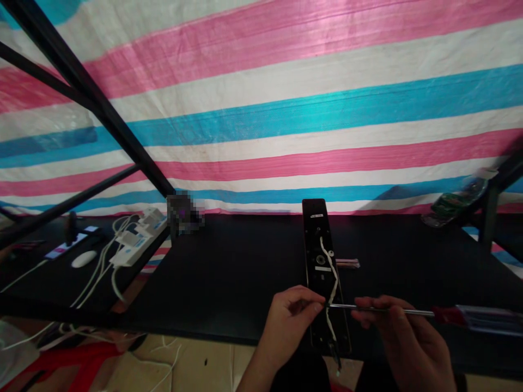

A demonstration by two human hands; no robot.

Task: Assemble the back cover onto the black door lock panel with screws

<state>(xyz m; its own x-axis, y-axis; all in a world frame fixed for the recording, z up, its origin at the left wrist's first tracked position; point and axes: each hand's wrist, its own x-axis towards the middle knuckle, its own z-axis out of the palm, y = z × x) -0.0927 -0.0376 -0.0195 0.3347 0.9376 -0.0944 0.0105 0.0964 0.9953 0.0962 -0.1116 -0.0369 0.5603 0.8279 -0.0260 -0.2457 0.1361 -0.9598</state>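
A long black panel [313, 231] with screw holes and small white labels lies on the black table, its near end at the front edge. Along it runs a white cable [335, 280], which ends in a small connector at the near end. My right hand [404, 332] is closed around the metal shaft of a screwdriver [420, 312], whose clear and red handle points right. The screwdriver's tip meets the fingertips of my left hand [292, 321] over the panel. Those fingers are pinched together; whatever they hold is too small to make out.
Just right of the panel lies a small pinkish strip [348, 263]. A crumpled plastic bottle [460, 198] leans at the back right. On the left stand a white power strip [134, 245] with plugs, a white mouse [84, 259] and a phone [67, 246]. A black metal frame [122, 130] rises there.
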